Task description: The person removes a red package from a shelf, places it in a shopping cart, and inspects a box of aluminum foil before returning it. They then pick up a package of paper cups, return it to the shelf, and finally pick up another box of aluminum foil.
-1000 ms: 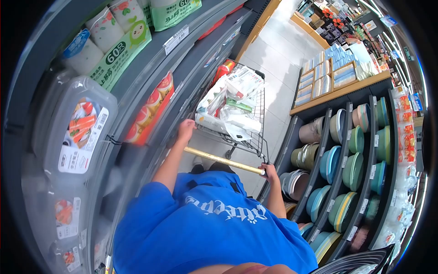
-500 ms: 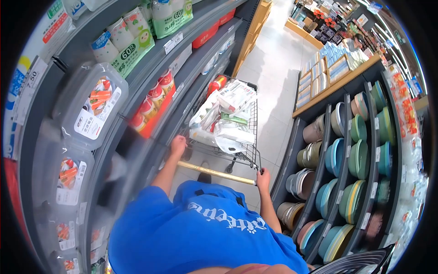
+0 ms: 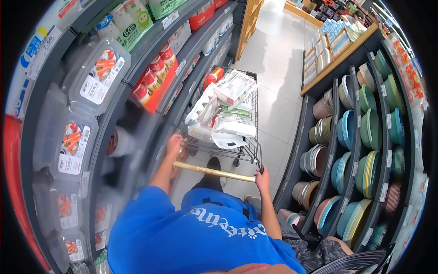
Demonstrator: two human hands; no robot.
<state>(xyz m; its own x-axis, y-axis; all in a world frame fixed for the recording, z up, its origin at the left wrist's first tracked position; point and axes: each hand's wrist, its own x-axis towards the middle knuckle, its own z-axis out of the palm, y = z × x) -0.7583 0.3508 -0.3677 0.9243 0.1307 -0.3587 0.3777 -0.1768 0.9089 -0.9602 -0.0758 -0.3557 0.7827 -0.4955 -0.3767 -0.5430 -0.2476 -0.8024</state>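
Observation:
A wire shopping cart stands ahead of me, its gold-coloured handlebar crossing in front of my body. My left hand is closed around the cart at the handlebar's left end. At the right end, my right hand is closed on the cart's dark side frame. Inside the basket lie white plastic bags, a white printed package and a red-and-yellow item. The fingers' undersides are hidden.
Shelves on the left hold clear lidded food boxes, red-boxed goods and green packs. Stacked basins and bins line the right. Tiled aisle floor runs ahead. Someone's patterned shorts show at lower right.
The shelves on both sides have shifted upward in view. My dark-clad leg now shows below the handlebar, and patterned shorts have appeared at lower right. Both hands keep their hold.

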